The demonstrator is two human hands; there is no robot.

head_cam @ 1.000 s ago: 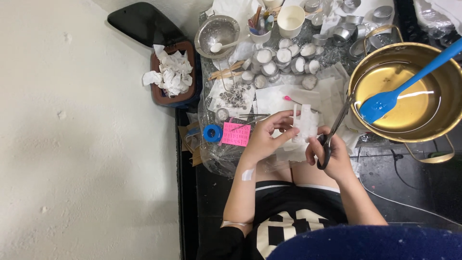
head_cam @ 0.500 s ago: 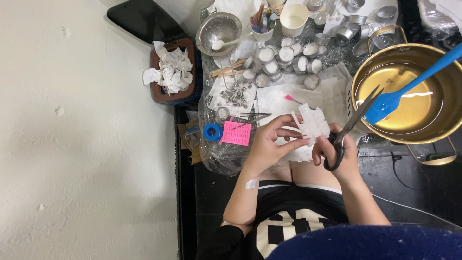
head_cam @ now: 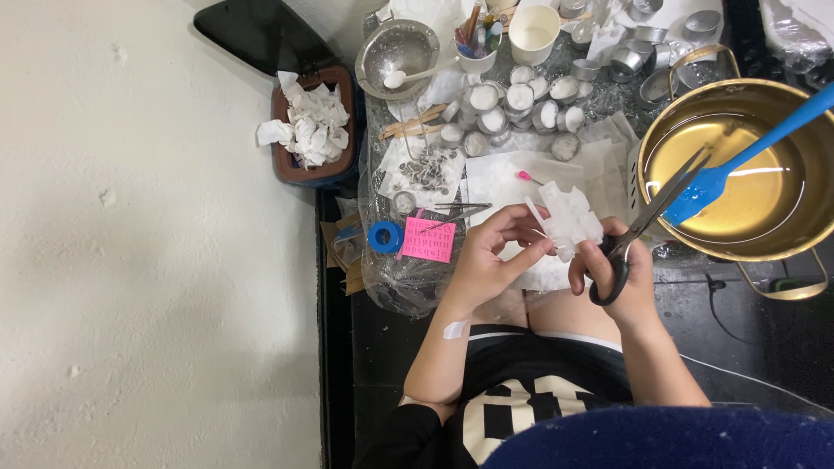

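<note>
Far left I see a brown bin [head_cam: 306, 165] heaped with crumpled white tissue. Next, on the plastic-covered counter [head_cam: 395, 278]: a blue tape roll [head_cam: 383, 236] just beside a pink card [head_cam: 427, 241]. Left hand [head_cam: 491, 256]: fingers [head_cam: 530, 217] together, pinching the edge of a white waxy piece [head_cam: 569, 221], which sits between both hands above the lap. Right hand [head_cam: 618, 274]: fingers clamped through the handles of black scissors [head_cam: 638, 234], blades pointing up-right. Above, a cluster of small tealight cups [head_cam: 521, 104]. Far right, a brass pot [head_cam: 738, 174] holding yellow liquid and a blue spatula [head_cam: 747, 156].
</note>
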